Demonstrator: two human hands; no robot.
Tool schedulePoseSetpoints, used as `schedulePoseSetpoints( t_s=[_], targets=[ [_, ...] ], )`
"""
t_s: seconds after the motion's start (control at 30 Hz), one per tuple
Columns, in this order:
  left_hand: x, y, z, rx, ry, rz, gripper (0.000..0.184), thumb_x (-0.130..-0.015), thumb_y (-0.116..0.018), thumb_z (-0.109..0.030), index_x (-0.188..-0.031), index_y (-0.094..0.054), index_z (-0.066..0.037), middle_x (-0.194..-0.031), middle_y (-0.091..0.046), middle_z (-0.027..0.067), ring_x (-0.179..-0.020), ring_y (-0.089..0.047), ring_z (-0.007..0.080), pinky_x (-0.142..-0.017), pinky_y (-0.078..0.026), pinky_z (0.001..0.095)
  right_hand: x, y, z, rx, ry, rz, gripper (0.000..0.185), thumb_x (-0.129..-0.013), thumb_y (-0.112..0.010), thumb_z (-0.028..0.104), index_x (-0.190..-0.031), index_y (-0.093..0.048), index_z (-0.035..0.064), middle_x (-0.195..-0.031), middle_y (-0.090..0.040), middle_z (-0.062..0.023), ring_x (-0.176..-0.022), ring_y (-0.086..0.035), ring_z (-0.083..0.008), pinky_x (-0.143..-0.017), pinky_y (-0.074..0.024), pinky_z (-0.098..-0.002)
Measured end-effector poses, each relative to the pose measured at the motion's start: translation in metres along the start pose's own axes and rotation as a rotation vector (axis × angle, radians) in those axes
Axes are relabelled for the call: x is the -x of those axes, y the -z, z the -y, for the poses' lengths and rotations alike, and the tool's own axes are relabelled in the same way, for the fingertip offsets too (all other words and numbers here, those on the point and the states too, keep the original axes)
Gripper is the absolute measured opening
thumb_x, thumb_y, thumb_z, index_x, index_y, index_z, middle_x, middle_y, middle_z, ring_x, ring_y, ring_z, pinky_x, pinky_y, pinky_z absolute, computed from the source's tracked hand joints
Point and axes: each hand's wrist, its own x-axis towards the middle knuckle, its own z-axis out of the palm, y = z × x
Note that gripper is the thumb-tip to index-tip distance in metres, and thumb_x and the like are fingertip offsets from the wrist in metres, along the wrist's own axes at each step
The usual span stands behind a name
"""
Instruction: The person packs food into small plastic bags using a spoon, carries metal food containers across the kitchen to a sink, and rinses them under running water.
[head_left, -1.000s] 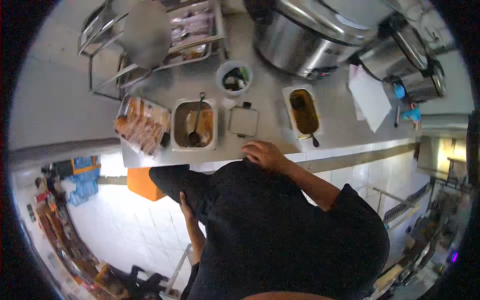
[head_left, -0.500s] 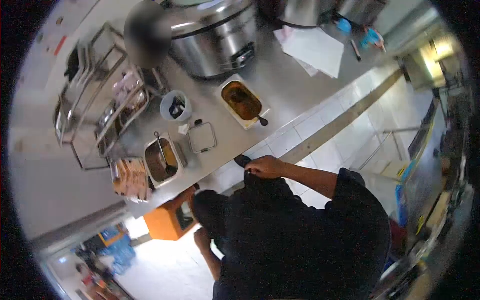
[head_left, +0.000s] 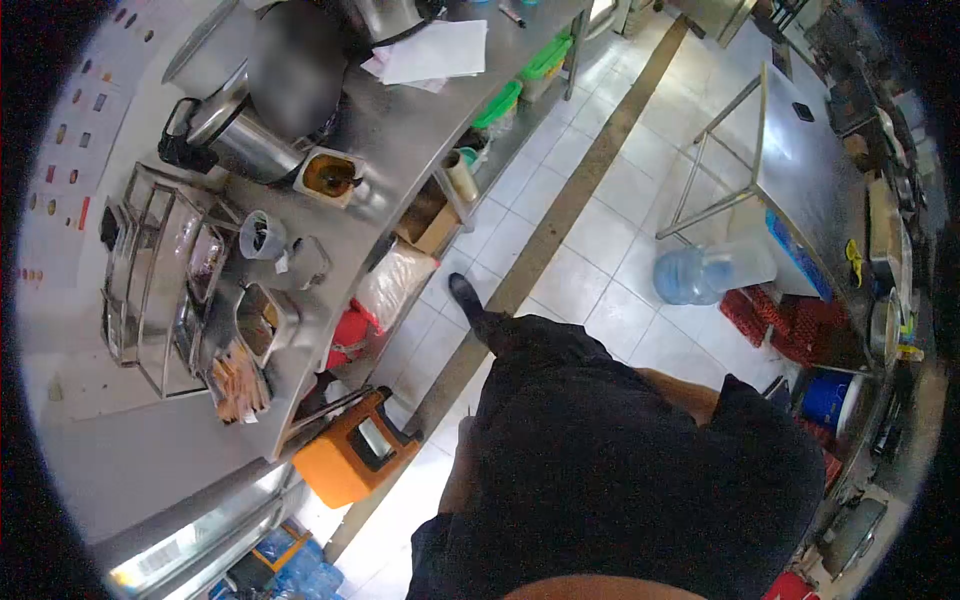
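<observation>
Both of my arms hang close to my black clothing (head_left: 640,470). A strip of my left forearm (head_left: 460,475) shows at the left edge of the clothing, and its fingers cannot be made out. Part of my right forearm (head_left: 685,395) shows on the other side, with the hand hidden behind the cloth. One dark shoe (head_left: 463,292) is on the white tiled floor. Nearest my left side is an orange box-like container (head_left: 345,465) with a dark opening, beside the steel counter (head_left: 400,150).
On the counter are a pan of brown sauce (head_left: 330,178), a steel food pan (head_left: 265,320), a pale tub (head_left: 262,235), banknote-like papers (head_left: 238,385) and a wire rack (head_left: 150,260). A large water bottle (head_left: 690,275) lies by the table (head_left: 800,170) at right.
My view has swung, and the counter sits further up and left. My right hand, earlier seen at my dark clothing, has gone out of sight. More floor and the lower shelf show.
</observation>
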Motion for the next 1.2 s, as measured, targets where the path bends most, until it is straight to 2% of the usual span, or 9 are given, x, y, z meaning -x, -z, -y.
schedulePoseSetpoints(
  t_s=[0.17, 0.3, 0.37, 0.43, 0.6, 0.9, 1.03, 1.1, 1.2],
  targets=[
    [0.015, -0.053, -0.005, -0.053, 0.037, 0.055, 0.047, -0.1, -0.039, -0.039, -0.103, -0.067, -0.002, -0.095, -0.068, 0.018, -0.085, -0.066, 0.0308, -0.078, -0.052, 0.0417, -0.021, -0.011, -0.046, -0.649, 0.514, -0.121, 0.042, -0.091, -0.06, 0.026, -0.127, -0.055, 0.0041, -0.128, -0.056, -0.0096, -0.117, -0.05, -0.0223, -0.103, -0.0376, -0.0396],
    [0.016, -0.078, -0.012, -0.115, 0.078, 0.08, 0.047, -0.1, -0.039, -0.039, -0.105, -0.066, -0.002, -0.097, -0.068, 0.0176, -0.086, -0.066, 0.0304, -0.079, -0.052, 0.0413, -0.049, -0.007, -0.074, -0.551, 0.758, -0.317, 0.043, -0.095, -0.054, 0.027, -0.132, -0.052, 0.0049, -0.134, -0.053, -0.0091, -0.12, -0.05, -0.0245, -0.109, -0.0336, -0.0378],
    [0.009, -0.091, -0.021, -0.143, 0.089, 0.091, 0.047, -0.1, -0.039, -0.039, -0.106, -0.066, -0.001, -0.097, -0.068, 0.0174, -0.087, -0.066, 0.0301, -0.079, -0.052, 0.041, -0.022, 0.007, -0.05, -0.817, 0.58, -0.294, 0.046, -0.097, -0.05, 0.03, -0.136, -0.048, 0.0056, -0.137, -0.049, -0.0096, -0.122, -0.049, -0.0263, -0.11, -0.033, -0.038],
    [-0.009, -0.109, -0.038, -0.17, 0.086, 0.125, 0.047, -0.1, -0.039, -0.039, -0.107, -0.066, -0.001, -0.098, -0.068, 0.0171, -0.087, -0.066, 0.0299, -0.08, -0.051, 0.0408, 0.035, 0.02, -0.025, -1.477, 0.175, -0.118, 0.051, -0.097, -0.048, 0.034, -0.139, -0.044, 0.0046, -0.143, -0.043, -0.0103, -0.128, -0.044, -0.0265, -0.11, -0.0326, -0.0402],
    [-0.095, -0.193, -0.134, -0.26, 0.072, 0.318, 0.047, -0.1, -0.039, -0.039, -0.109, -0.065, -0.001, -0.1, -0.067, 0.0166, -0.088, -0.065, 0.0293, -0.081, -0.051, 0.0401, 0.06, 0.065, -0.107, -1.15, 0.116, -0.253, 0.06, -0.096, -0.044, 0.044, -0.141, -0.04, 0.0048, -0.146, -0.038, -0.0112, -0.13, -0.04, -0.0268, -0.106, -0.0369, -0.0413],
    [-0.154, -0.335, -0.257, -0.432, 0.08, 0.48, 0.047, -0.1, -0.039, -0.039, -0.113, -0.064, -0.001, -0.103, -0.067, 0.0156, -0.09, -0.065, 0.0283, -0.083, -0.051, 0.039, 0.183, 0.093, -0.179, -1.327, 0.15, -0.379, 0.067, -0.091, -0.045, 0.054, -0.138, -0.045, 0.0072, -0.142, -0.044, -0.0122, -0.125, -0.046, -0.029, -0.1, -0.0415, -0.0422],
    [-0.167, -0.367, -0.274, -0.446, 0.097, 0.595, 0.048, -0.1, -0.039, -0.04, -0.115, -0.063, -0.001, -0.104, -0.067, 0.0152, -0.091, -0.065, 0.0278, -0.083, -0.051, 0.0386, 0.164, 0.094, -0.206, -1.298, 0.137, -0.403, 0.07, -0.089, -0.045, 0.059, -0.136, -0.049, 0.0073, -0.139, -0.047, -0.0131, -0.122, -0.048, -0.03, -0.097, -0.0434, -0.043],
    [-0.171, -0.372, -0.263, -0.43, 0.131, 0.689, 0.048, -0.1, -0.039, -0.04, -0.116, -0.063, -0.001, -0.105, -0.067, 0.015, -0.091, -0.065, 0.0276, -0.084, -0.051, 0.0383, 0.138, 0.094, -0.22, -1.195, -0.06, -0.549, 0.069, -0.09, -0.042, 0.058, -0.133, -0.052, 0.005, -0.135, -0.05, -0.0158, -0.12, -0.05, -0.0297, -0.098, -0.0424, -0.0461],
    [-0.17, -0.375, -0.242, -0.555, 0.302, 0.701, 0.051, -0.096, -0.045, -0.045, -0.123, -0.06, -0.004, -0.116, -0.062, 0.0148, -0.1, -0.062, 0.0275, -0.09, -0.049, 0.0399, 0.12, 0.111, -0.22, -0.961, 0.08, -0.66, 0.088, -0.09, -0.026, 0.071, -0.131, -0.05, -0.0035, -0.12, -0.059, -0.0187, -0.106, -0.059, -0.0324, -0.095, -0.045, -0.0462]
  ],
)
